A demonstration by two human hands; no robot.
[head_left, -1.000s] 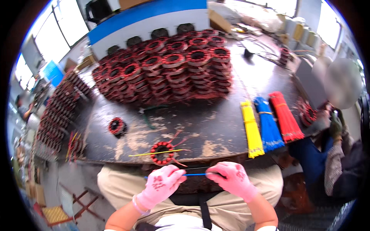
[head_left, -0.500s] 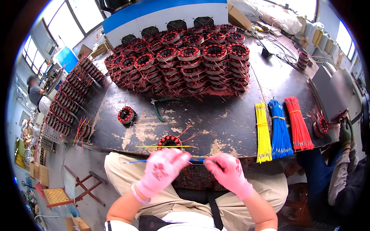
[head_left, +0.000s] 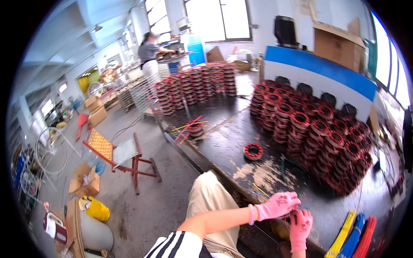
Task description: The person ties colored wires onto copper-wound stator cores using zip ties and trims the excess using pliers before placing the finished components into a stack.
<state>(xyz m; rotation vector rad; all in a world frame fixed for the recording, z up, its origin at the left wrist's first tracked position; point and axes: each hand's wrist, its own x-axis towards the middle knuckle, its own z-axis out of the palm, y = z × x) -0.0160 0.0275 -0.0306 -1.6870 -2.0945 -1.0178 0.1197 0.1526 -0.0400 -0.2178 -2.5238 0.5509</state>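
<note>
My left hand (head_left: 279, 205), in a pink glove, is closed near the table's front edge, its fingers pointing right. Beside and below it, my right hand (head_left: 300, 227), also pink-gloved, is closed with its fingertips up against the left ones. A short bit of blue wire (head_left: 305, 209) shows at the right fingertips. Behind the left hand, the end of a yellow wire (head_left: 260, 189) sticks out over the table edge, with a thin blue end near it. The hands cover most of what lies between them. A loose ring-shaped motor stator with red windings (head_left: 253, 151) lies farther back.
Stacked stators (head_left: 301, 124) fill the table's back right. More stacks (head_left: 198, 86) line the far left edge, near a stator with coloured wires (head_left: 195, 129). Yellow, blue (head_left: 352, 236) and red wire bundles lie at right. A folding chair (head_left: 124, 152) stands on the floor; another person (head_left: 149, 56) works beyond.
The view has swung left, showing more floor and room. My hands have come closer together, fingertips meeting. The stator seen at the table edge before is now hidden by them.
</note>
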